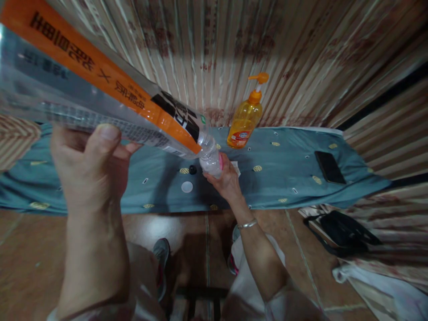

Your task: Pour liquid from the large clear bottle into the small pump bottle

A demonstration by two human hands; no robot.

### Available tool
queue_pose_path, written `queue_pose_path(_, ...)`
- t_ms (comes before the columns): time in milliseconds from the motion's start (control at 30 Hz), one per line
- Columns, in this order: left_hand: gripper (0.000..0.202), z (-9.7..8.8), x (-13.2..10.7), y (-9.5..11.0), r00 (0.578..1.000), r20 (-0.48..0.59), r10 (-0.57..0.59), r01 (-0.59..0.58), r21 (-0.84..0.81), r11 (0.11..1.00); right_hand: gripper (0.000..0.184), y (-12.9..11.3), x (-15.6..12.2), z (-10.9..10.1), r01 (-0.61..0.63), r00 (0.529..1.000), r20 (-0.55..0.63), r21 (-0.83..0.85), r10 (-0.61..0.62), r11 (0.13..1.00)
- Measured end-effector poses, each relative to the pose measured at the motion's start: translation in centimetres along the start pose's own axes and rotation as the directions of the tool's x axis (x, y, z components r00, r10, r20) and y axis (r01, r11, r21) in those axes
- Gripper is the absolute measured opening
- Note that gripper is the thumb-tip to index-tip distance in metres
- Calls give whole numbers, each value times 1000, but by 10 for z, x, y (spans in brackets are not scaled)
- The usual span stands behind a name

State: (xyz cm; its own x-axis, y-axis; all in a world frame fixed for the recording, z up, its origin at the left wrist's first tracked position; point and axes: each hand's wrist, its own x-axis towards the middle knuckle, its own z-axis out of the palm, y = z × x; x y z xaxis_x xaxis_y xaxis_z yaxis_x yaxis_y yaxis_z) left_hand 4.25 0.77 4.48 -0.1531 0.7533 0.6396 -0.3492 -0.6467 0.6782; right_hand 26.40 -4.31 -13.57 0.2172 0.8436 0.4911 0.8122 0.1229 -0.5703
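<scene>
My left hand point(96, 156) grips a large clear refill pouch point(110, 93) with an orange stripe and dark printing. The pouch is tilted, its narrow end down to the right. That end meets the mouth of a small clear bottle point(210, 158), which my right hand point(225, 178) is wrapped around. Whether the spout sits inside the neck or only against it I cannot tell. Close by on the cloth lie a small black cap point(192, 169) and a white round disc point(187, 187).
An orange pump bottle point(245, 118) stands towards the back of the teal cloth point(281, 174). Farther right lies a black phone point(329, 167). Curtains point(234, 44) hang behind. A black bag point(341, 232) is at the lower right.
</scene>
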Motion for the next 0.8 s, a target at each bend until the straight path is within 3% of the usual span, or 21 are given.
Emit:
queue_pose_path(267, 88, 1, 1, 0, 999, 46, 8, -8, -1, 1000, 88, 1, 0, 2, -11, 1000, 12, 5, 11, 1000)
queue_pose_path(800, 82, 4, 2, 2, 999, 34, 23, -22, -30, 999, 88, 1, -1, 2, -19, 999, 28, 17, 18, 1000)
